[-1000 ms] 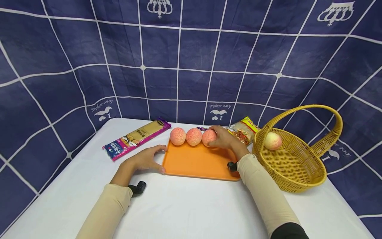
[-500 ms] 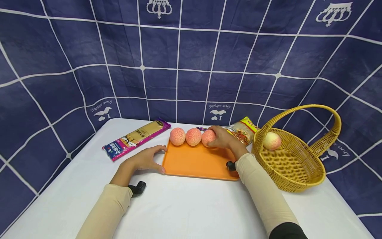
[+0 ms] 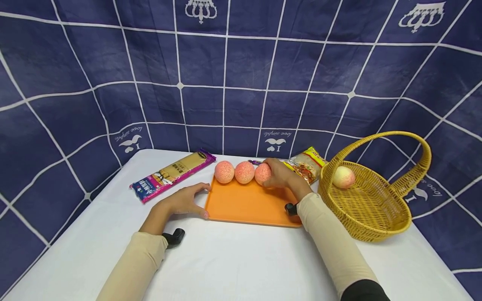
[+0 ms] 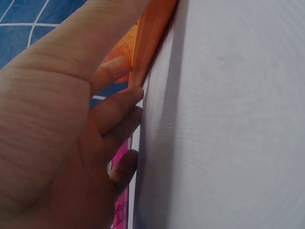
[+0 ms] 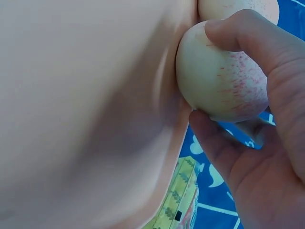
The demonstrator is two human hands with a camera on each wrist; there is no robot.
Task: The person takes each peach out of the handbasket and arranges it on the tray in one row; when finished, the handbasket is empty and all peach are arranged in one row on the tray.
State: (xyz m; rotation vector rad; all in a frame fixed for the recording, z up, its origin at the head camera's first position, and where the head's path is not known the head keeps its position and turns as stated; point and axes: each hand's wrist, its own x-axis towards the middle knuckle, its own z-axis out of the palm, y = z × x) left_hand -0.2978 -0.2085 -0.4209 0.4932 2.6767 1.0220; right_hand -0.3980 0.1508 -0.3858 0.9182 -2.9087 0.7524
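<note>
An orange tray (image 3: 248,205) lies on the white table with a row of three speckled pink peaches along its back edge. My right hand (image 3: 280,173) holds the right-hand peach (image 3: 262,173), its thumb and fingers around it; the right wrist view shows this peach (image 5: 221,76) pale on one side, low against the tray's rim. The middle peach (image 3: 244,172) sits close beside it, then the left peach (image 3: 224,172). At the tray's left edge, my left hand (image 3: 184,200) spreads its thumb and fingers, with the thumb tip at the front corner.
A wicker basket (image 3: 370,225) with a tall handle stands to the right, one peach (image 3: 344,177) inside. Behind the right hand lies a yellow food packet (image 3: 306,165). A long pink and purple packet (image 3: 173,175) lies at left. A blue checked cloth (image 3: 241,75) hangs behind the table.
</note>
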